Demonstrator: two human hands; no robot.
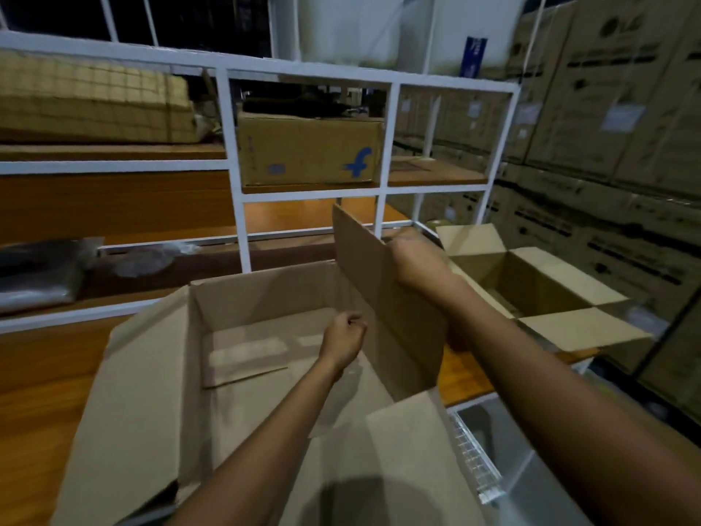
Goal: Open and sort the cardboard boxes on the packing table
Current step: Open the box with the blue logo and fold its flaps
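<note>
A large open cardboard box (159, 354) stands on the wooden packing table (45, 358) right in front of me, its flaps spread out. My right hand (413, 256) grips the top edge of the box's upright right flap (364, 256). My left hand (343, 339) is inside the box, fingers curled into a loose fist; whether it holds anything I cannot tell. A second open cardboard box (531, 282) sits to the right on the table's end, empty as far as I see.
A white metal shelf frame (235, 176) rises behind the table, with a closed printed box (307, 149) on it. Stacked cartons (614, 119) fill the right side. A dark plastic-wrapped bundle (38, 267) lies at left. A clear plastic bin (504, 449) sits below the table's right edge.
</note>
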